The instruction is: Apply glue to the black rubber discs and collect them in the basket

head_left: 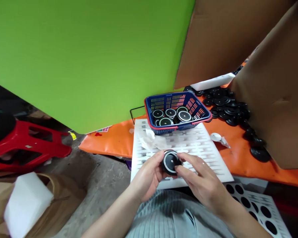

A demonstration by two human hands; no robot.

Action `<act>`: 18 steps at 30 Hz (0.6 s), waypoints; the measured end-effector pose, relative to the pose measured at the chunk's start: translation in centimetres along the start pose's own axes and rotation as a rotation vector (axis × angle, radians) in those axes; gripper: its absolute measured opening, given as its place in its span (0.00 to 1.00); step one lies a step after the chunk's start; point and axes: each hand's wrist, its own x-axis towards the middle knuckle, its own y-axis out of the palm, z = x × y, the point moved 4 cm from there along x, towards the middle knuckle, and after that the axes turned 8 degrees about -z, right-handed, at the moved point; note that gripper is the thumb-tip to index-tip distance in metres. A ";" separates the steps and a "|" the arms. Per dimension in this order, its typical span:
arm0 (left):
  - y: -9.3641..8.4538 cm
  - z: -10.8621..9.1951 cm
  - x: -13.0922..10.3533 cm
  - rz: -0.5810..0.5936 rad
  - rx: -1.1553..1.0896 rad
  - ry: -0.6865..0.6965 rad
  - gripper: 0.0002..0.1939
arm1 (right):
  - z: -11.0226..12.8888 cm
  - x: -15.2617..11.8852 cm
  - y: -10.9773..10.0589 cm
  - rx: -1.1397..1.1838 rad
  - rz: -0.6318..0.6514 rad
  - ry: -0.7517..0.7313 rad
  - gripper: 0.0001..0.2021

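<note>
A round black disc-shaped part (pixel 172 161) with a silvery ring and a small pale centre dot is held between my two hands, above the near side of a white slotted foam board (pixel 201 158). My left hand (pixel 151 175) grips its left edge. The fingers of my right hand (pixel 201 178) are closed on its right side, one of them lying over the face. Just beyond is a blue plastic basket (pixel 169 99) with a red rim, holding several similar black ringed parts (pixel 184 116). Crumpled white tissue (pixel 151 140) lies on the board, left of the basket's front.
Loose black discs (pixel 221 102) are piled on the orange surface (pixel 238 158) to the right, beside cardboard panels (pixel 270 86). A small white tube (pixel 216 137) lies near the board. A green panel (pixel 89 59) stands ahead; a red stool (pixel 37 142) and a sack (pixel 64 198) are left.
</note>
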 end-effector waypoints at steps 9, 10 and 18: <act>0.8 0.0 -0.2 0.119 0.088 0.017 0.15 | -1.7 -0.3 -0.7 0.187 -0.070 0.329 0.19; 0.9 0.1 -0.2 0.133 0.110 0.016 0.16 | -2.2 -0.4 -0.7 0.262 -0.071 0.472 0.17; 1.2 0.7 0.3 0.190 0.328 0.059 0.19 | -3.9 -1.2 1.0 0.747 0.063 1.107 0.16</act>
